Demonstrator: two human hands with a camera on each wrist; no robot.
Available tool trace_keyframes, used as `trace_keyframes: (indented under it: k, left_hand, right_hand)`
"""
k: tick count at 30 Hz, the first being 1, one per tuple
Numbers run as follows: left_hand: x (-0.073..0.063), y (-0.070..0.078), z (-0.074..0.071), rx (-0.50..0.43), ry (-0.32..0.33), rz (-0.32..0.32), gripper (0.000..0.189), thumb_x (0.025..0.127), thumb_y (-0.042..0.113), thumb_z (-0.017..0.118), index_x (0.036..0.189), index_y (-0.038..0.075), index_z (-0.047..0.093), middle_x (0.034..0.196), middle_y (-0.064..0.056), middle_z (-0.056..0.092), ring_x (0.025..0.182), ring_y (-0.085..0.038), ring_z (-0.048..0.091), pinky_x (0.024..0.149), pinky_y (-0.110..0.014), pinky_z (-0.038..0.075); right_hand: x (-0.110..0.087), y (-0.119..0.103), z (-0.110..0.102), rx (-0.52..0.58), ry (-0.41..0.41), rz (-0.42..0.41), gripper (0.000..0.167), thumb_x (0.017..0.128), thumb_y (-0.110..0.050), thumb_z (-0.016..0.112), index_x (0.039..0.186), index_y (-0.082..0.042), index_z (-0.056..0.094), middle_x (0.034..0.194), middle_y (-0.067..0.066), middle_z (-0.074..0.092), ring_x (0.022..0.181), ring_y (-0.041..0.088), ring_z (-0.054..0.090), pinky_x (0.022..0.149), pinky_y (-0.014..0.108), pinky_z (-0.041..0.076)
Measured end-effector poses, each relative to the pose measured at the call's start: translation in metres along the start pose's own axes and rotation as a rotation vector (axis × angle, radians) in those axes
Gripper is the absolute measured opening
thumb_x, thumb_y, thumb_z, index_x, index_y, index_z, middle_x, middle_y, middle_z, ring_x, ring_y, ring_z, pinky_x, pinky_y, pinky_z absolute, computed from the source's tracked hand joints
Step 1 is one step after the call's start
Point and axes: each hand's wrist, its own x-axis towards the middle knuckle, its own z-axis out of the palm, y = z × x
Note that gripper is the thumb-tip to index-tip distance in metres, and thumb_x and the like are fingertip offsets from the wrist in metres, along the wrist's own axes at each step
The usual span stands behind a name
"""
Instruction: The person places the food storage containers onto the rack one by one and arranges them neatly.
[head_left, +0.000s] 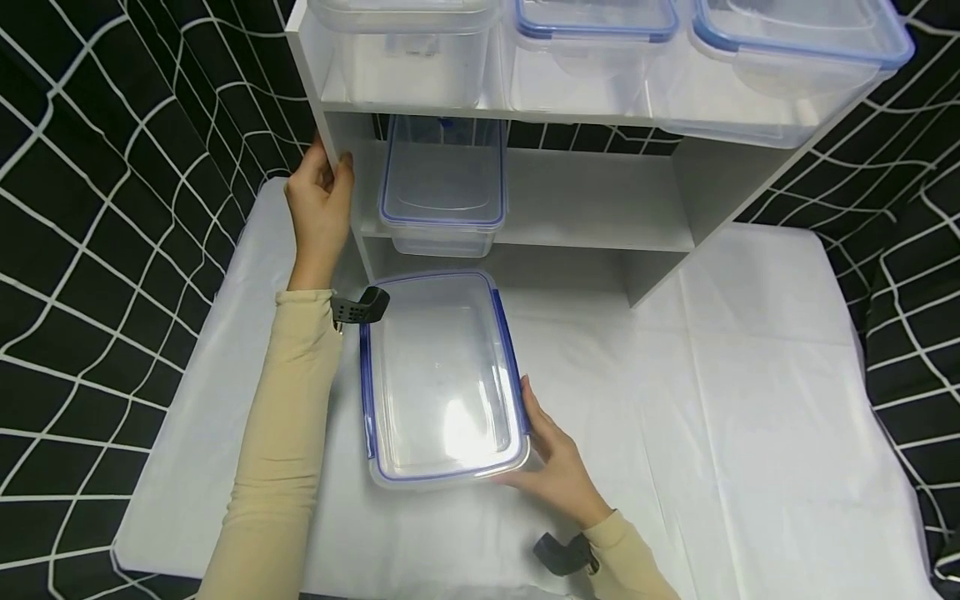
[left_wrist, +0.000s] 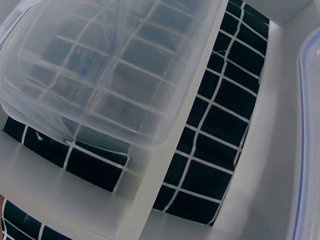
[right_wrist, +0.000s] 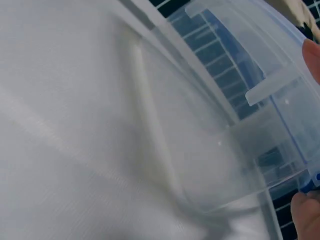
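My left hand (head_left: 321, 200) grips the front edge of the left side panel of a white shelf unit (head_left: 678, 192), thumb on the inner side. My right hand (head_left: 558, 462) holds a clear plastic food container (head_left: 442, 375) with a blue-edged lid by its near right corner, fingers along its right side. The container stands out over the cloth in front of the shelf's lower opening. Its see-through wall and side clips show in the right wrist view (right_wrist: 270, 95), with a thumb and a finger at the right edge.
A similar container (head_left: 444, 179) sits on the middle shelf at the left, jutting past its front edge. Three larger containers, one with a blue-rimmed lid (head_left: 596, 21), stand on top. White cloth (head_left: 750, 400) covers the table; black netted-pattern drapes (head_left: 90, 275) hang on both sides.
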Motion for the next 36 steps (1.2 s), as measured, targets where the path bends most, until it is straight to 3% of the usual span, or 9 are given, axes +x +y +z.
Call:
trace_keyframes:
  k: [4, 7, 11, 15, 18, 21, 26, 30, 36]
  left_hand:
    - [0.001, -0.001, 0.0, 0.009, 0.001, -0.012, 0.034, 0.093, -0.004, 0.05, 0.127, -0.009, 0.054, 0.125, -0.02, 0.058, 0.114, -0.023, 0.058, 0.091, -0.029, 0.048]
    - [0.001, -0.002, -0.001, 0.017, 0.008, -0.021, 0.032, 0.094, -0.003, 0.05, 0.125, -0.009, 0.055, 0.125, -0.02, 0.057, 0.114, -0.023, 0.058, 0.091, -0.029, 0.048]
    - [0.001, -0.002, -0.002, 0.024, 0.014, -0.025, 0.032, 0.093, -0.003, 0.05, 0.124, -0.009, 0.056, 0.125, -0.02, 0.058, 0.113, -0.023, 0.058, 0.091, -0.029, 0.048]
    - [0.001, -0.002, -0.001, 0.026, 0.013, -0.029, 0.033, 0.094, -0.003, 0.05, 0.126, -0.009, 0.055, 0.126, -0.02, 0.057, 0.114, -0.024, 0.058, 0.091, -0.029, 0.048]
    - [0.001, -0.002, -0.001, 0.021, 0.008, -0.037, 0.033, 0.094, -0.003, 0.05, 0.126, -0.008, 0.054, 0.127, -0.019, 0.056, 0.115, -0.023, 0.057, 0.091, -0.029, 0.048]
    - [0.0, -0.002, -0.001, 0.014, 0.014, -0.032, 0.033, 0.093, -0.004, 0.05, 0.126, -0.009, 0.055, 0.125, -0.02, 0.057, 0.113, -0.024, 0.058, 0.091, -0.029, 0.048]
    - [0.0, -0.001, 0.0, 0.005, 0.018, -0.01, 0.033, 0.092, -0.005, 0.05, 0.125, -0.009, 0.055, 0.125, -0.02, 0.057, 0.112, -0.025, 0.059, 0.09, -0.029, 0.049]
    - [0.0, 0.001, 0.001, 0.001, 0.01, -0.008, 0.033, 0.092, -0.005, 0.05, 0.125, -0.009, 0.055, 0.126, -0.02, 0.057, 0.113, -0.024, 0.058, 0.09, -0.029, 0.049]
    - [0.0, 0.002, 0.001, 0.005, 0.01, -0.012, 0.034, 0.092, -0.005, 0.051, 0.125, -0.009, 0.055, 0.127, -0.02, 0.056, 0.113, -0.023, 0.058, 0.091, -0.029, 0.048]
  right_hand:
    - [-0.005, -0.003, 0.001, -0.022, 0.008, -0.046, 0.111, 0.059, 0.017, 0.079, 0.146, 0.01, 0.01, 0.149, 0.033, 0.006, 0.141, 0.015, 0.012, 0.109, 0.019, 0.019]
    - [-0.008, 0.007, 0.005, -0.048, 0.02, -0.052, 0.113, 0.058, 0.016, 0.08, 0.147, 0.008, 0.009, 0.151, 0.029, 0.005, 0.143, 0.018, 0.009, 0.111, 0.02, 0.014]
    - [-0.012, 0.023, 0.012, -0.117, 0.058, 0.002, 0.126, 0.055, 0.002, 0.088, 0.151, -0.002, 0.007, 0.156, 0.017, 0.005, 0.143, 0.018, 0.008, 0.113, 0.023, 0.011]
    - [-0.013, 0.027, 0.019, -0.199, 0.1, 0.039, 0.136, 0.052, -0.016, 0.093, 0.153, -0.012, 0.002, 0.157, 0.013, 0.006, 0.143, 0.023, 0.009, 0.113, 0.037, 0.013]
    - [-0.011, 0.028, 0.021, -0.263, 0.122, 0.022, 0.134, 0.051, -0.02, 0.093, 0.152, -0.008, 0.006, 0.156, 0.017, 0.006, 0.142, 0.028, 0.01, 0.111, 0.049, 0.015]
    - [-0.009, 0.028, 0.019, -0.291, 0.127, -0.002, 0.13, 0.05, -0.017, 0.093, 0.151, -0.004, 0.012, 0.156, 0.019, 0.007, 0.142, 0.028, 0.01, 0.112, 0.042, 0.017]
    - [-0.007, 0.012, 0.018, -0.212, 0.124, -0.049, 0.123, 0.048, 0.001, 0.09, 0.147, 0.007, 0.017, 0.152, 0.027, 0.01, 0.141, 0.023, 0.012, 0.109, 0.021, 0.018]
    - [-0.006, -0.001, 0.017, -0.127, 0.109, -0.094, 0.116, 0.049, 0.012, 0.086, 0.143, 0.013, 0.017, 0.149, 0.034, 0.008, 0.141, 0.021, 0.012, 0.107, 0.02, 0.022]
    - [-0.009, 0.004, 0.013, -0.059, 0.108, -0.127, 0.112, 0.05, 0.017, 0.083, 0.142, 0.015, 0.018, 0.149, 0.034, 0.008, 0.141, 0.019, 0.014, 0.107, 0.023, 0.025]
